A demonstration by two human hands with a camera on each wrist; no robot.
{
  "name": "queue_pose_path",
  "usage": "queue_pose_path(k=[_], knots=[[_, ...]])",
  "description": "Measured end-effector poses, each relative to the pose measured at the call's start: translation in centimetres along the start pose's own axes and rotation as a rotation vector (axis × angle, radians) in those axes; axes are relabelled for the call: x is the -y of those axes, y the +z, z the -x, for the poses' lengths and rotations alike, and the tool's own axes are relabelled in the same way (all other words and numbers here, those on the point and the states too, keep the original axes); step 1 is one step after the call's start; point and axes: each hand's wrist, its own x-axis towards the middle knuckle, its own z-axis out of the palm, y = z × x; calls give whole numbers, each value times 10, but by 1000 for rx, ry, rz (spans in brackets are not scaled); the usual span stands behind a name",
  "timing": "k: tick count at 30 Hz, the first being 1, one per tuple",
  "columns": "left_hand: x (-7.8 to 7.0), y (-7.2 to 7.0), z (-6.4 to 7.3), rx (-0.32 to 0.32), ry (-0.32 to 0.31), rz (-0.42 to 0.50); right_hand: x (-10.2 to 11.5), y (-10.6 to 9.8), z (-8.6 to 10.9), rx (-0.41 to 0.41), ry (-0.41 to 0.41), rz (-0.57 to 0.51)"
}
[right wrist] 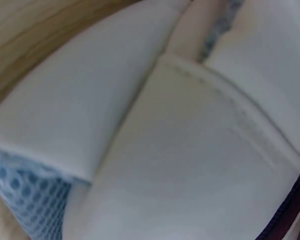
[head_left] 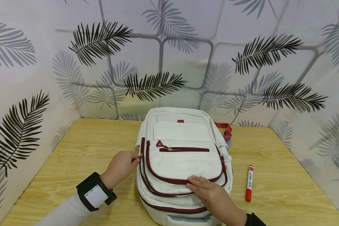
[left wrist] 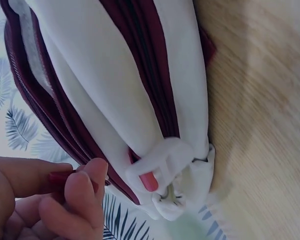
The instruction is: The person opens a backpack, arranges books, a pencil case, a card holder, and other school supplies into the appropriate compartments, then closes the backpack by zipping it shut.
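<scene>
A white backpack (head_left: 169, 164) with dark red zippers lies on the table, its front pockets facing up. At its left side, my left hand (head_left: 122, 168) pinches a red zipper pull (left wrist: 59, 180) between thumb and fingers. The zipper track beside that hand is parted along a stretch in the left wrist view. My right hand (head_left: 213, 196) rests with extended fingers on the lower front pocket, at its dark red zipper edge. Only the bag's white fabric (right wrist: 190, 150) and blue mesh (right wrist: 30, 190) fill the right wrist view; the hand is out of sight there.
A red and white marker (head_left: 249, 183) lies on the wooden table (head_left: 277, 163) to the right of the backpack. A red strap (head_left: 227, 129) sticks out at the bag's upper right. Behind the table hangs a leaf-patterned curtain (head_left: 186, 62).
</scene>
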Motion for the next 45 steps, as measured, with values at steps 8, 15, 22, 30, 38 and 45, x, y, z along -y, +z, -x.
queue_pose_path(k=[8, 15, 22, 30, 38, 45], knots=[[-5, -1, 14, 30, 13, -7, 1, -2, -2, 6, 5, 6], [-13, -2, 28, 67, 60, 17, 1, -1, -2, -36, -23, 20], [-18, 2, 40, 94, 80, 25, 1, 0, -1, -23, -7, 17], [-21, 4, 50, 73, 142, 20, 0, 3, -1, -41, -5, 22], [-26, 5, 54, 78, 158, 13, 0, 2, -1, -31, 5, 3], [-30, 3, 54, 118, 180, 46, 0, 2, 0, -44, 3, -7]])
